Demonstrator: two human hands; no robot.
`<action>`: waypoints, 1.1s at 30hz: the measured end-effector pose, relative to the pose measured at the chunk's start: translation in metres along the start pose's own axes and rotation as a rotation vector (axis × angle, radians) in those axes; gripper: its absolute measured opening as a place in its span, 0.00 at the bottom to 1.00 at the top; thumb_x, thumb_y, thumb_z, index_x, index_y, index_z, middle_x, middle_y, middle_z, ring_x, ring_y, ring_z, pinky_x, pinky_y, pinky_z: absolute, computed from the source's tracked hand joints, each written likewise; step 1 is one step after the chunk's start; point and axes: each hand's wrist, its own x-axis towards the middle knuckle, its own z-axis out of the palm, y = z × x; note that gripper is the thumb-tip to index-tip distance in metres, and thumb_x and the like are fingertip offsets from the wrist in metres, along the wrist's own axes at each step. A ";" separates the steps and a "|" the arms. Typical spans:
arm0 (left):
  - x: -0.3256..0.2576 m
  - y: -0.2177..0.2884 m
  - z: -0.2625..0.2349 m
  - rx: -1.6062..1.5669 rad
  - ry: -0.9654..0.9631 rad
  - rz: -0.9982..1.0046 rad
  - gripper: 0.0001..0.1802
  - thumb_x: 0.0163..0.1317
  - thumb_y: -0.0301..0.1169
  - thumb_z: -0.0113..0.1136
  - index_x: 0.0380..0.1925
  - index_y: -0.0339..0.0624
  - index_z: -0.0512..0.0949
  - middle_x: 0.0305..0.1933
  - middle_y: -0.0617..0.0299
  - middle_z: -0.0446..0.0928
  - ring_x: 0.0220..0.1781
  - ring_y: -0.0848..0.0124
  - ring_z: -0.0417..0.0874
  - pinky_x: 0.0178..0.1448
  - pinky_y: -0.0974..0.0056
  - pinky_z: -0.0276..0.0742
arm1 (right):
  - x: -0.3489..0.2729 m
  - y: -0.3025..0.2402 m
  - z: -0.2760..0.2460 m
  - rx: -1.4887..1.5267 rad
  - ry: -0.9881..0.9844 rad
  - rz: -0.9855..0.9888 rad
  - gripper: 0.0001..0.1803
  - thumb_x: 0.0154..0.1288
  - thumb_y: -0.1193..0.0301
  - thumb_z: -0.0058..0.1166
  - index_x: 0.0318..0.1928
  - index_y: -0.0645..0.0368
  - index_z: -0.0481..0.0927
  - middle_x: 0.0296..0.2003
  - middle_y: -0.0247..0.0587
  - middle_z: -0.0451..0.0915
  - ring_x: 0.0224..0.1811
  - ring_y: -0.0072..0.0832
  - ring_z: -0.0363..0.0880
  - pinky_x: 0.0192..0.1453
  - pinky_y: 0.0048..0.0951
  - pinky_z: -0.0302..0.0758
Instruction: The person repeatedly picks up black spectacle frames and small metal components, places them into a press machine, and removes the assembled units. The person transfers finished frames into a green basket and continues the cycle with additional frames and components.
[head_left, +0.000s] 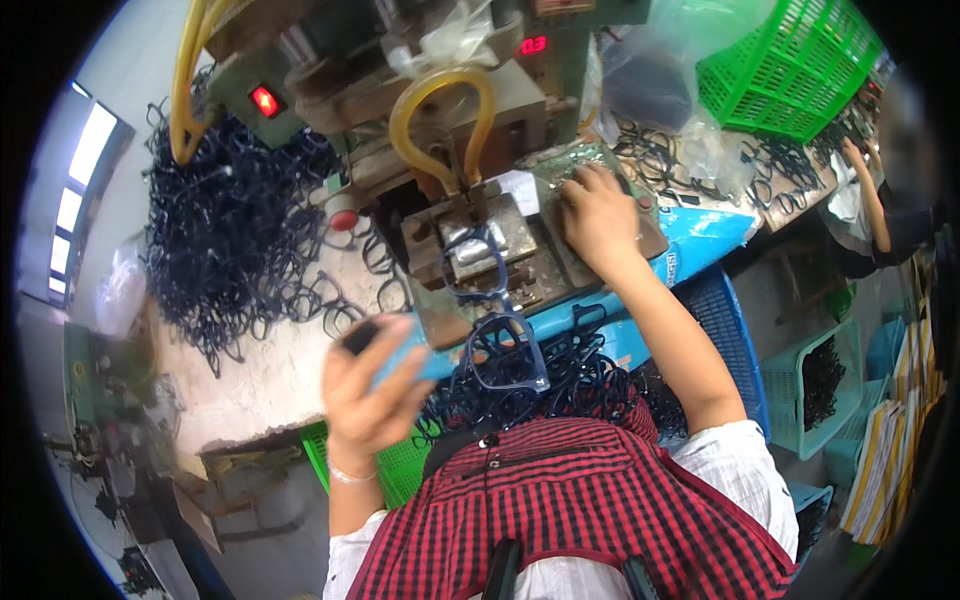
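Observation:
A dark blue eyeglass frame (537, 349) reaches from the press's metal block (480, 246) down past the front edge of the machine bed. One of its rims lies over the block beneath the press tool, and the other hangs above my lap. Left of it, my left hand (370, 390) is raised and smeared by motion. Something black shows at its fingertips, too blurred to name. My right hand (603, 215) rests on the right side of the machine bed (560, 225), fingers spread and slightly bent, with nothing seen in them. No hand touches the frame.
A large heap of dark frames (225, 230) covers the table's left side; more frames (590, 375) lie in my lap. A red button (343, 220) stands left of the press. A green basket (790, 70) is at the back right, teal crates (818, 390) farther right, near another person's arm (872, 205).

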 end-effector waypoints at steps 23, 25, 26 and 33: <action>-0.091 -0.168 0.060 -0.108 0.351 -0.820 0.21 0.63 0.17 0.60 0.57 0.42 0.81 0.39 0.61 0.81 0.41 0.69 0.81 0.48 0.66 0.78 | -0.039 -0.003 -0.079 0.937 0.052 0.585 0.10 0.63 0.77 0.66 0.45 0.61 0.89 0.40 0.34 0.88 0.41 0.20 0.83 0.49 0.22 0.78; -0.071 -0.164 0.060 -0.411 0.617 -0.864 0.21 0.69 0.22 0.57 0.62 0.38 0.75 0.35 0.67 0.73 0.35 0.74 0.74 0.43 0.71 0.76 | -0.020 -0.027 -0.095 0.945 0.010 0.438 0.11 0.59 0.77 0.66 0.44 0.61 0.89 0.39 0.39 0.88 0.41 0.26 0.85 0.49 0.28 0.79; -0.058 -0.160 0.057 -0.565 0.650 -0.933 0.20 0.70 0.24 0.57 0.62 0.38 0.75 0.34 0.68 0.72 0.34 0.76 0.73 0.41 0.72 0.74 | -0.007 -0.036 -0.095 0.867 0.025 0.246 0.12 0.58 0.77 0.66 0.44 0.61 0.89 0.39 0.41 0.88 0.40 0.30 0.86 0.49 0.30 0.80; -0.053 -0.119 0.074 -1.013 0.775 -1.082 0.13 0.77 0.37 0.56 0.52 0.40 0.76 0.37 0.63 0.77 0.35 0.73 0.79 0.38 0.69 0.78 | 0.025 -0.093 -0.058 1.257 0.062 0.344 0.26 0.58 0.76 0.66 0.58 0.64 0.76 0.35 0.37 0.87 0.43 0.25 0.84 0.56 0.30 0.76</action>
